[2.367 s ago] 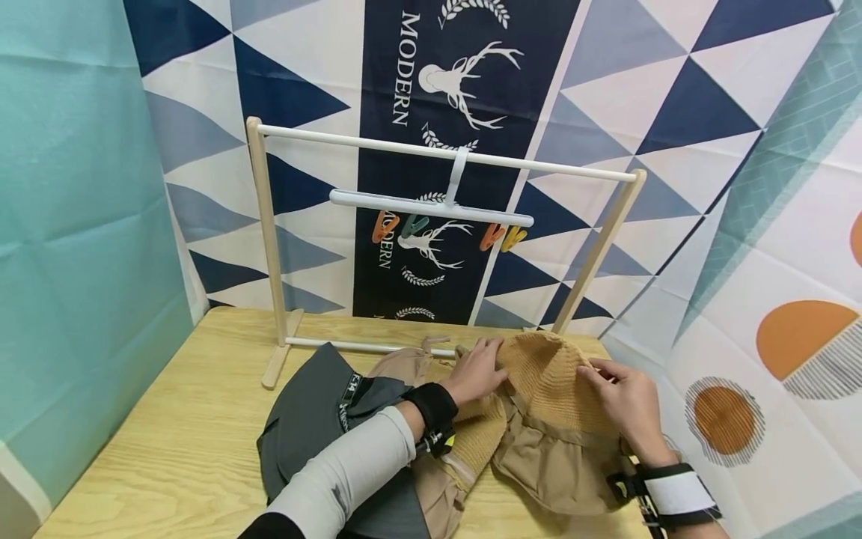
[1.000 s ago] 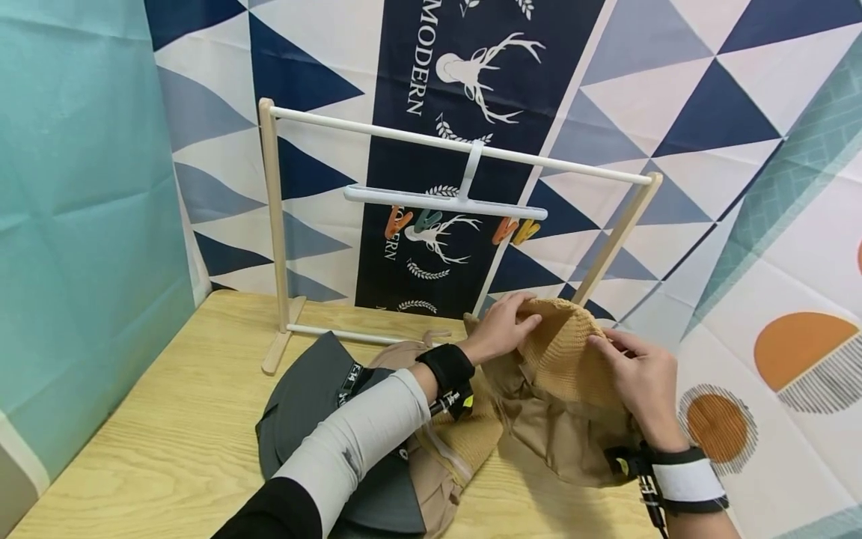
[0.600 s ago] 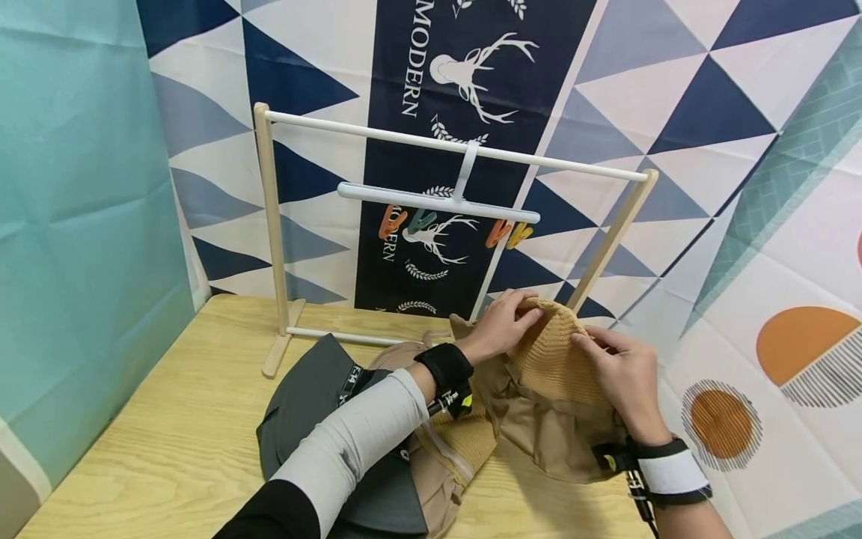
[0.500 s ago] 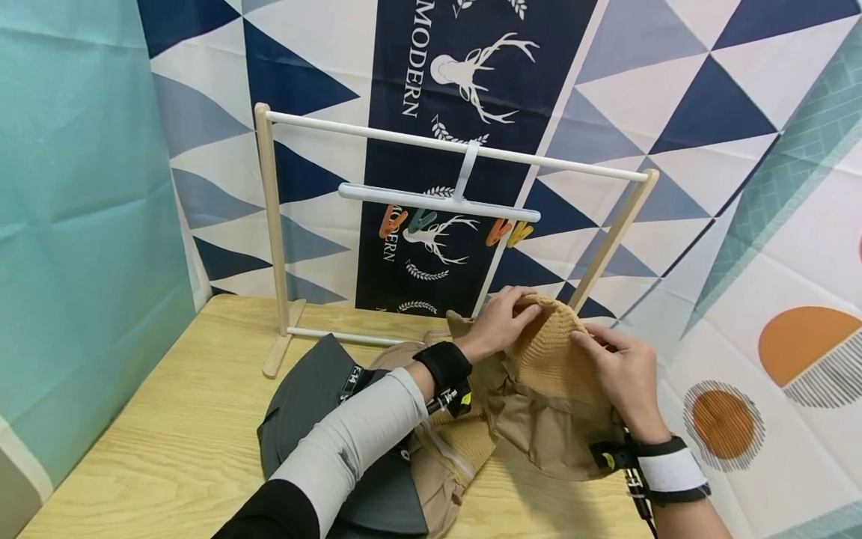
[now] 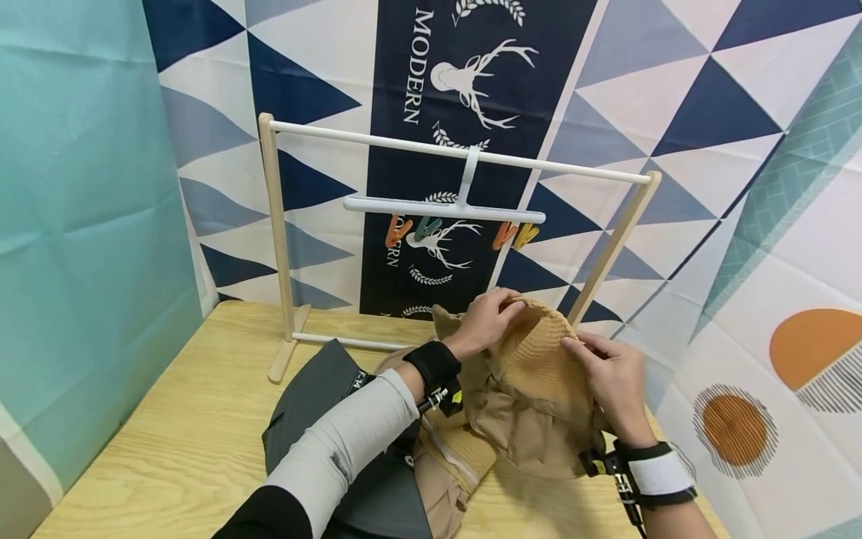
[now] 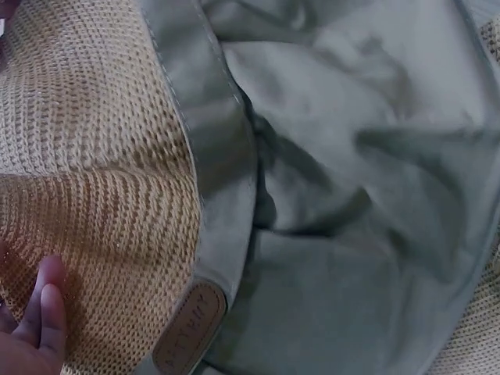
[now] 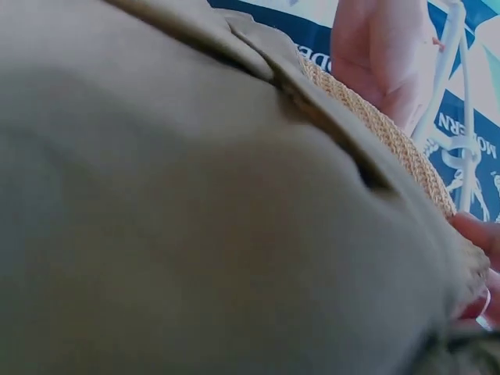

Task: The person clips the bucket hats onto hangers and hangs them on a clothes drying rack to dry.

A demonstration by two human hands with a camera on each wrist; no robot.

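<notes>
Both hands hold up a sun hat (image 5: 539, 359) with a tan knitted crown and a khaki fabric brim. My left hand (image 5: 481, 326) grips the crown's upper left edge, while my right hand (image 5: 611, 378) pinches its right edge between thumb and fingers. The brim hangs below, above the table. In the left wrist view a brown label (image 6: 190, 328) shows on the hat's band. The khaki brim (image 7: 195, 219) fills most of the right wrist view. Under my left forearm lie a dark grey hat (image 5: 310, 404) and another tan knitted hat (image 5: 465, 453), both partly hidden.
A wooden rack (image 5: 274, 217) with white rods stands at the back of the table (image 5: 175, 434). From its top rod hangs a pale hanger (image 5: 444, 207) with orange clips (image 5: 397, 230), a green clip (image 5: 426, 228) and a yellow clip (image 5: 525, 236). Patterned cloth walls surround the table.
Both hands have raised the tan knitted hat from low over the table to in front of the rack's lower right. Lately the hat has shifted slightly left.
</notes>
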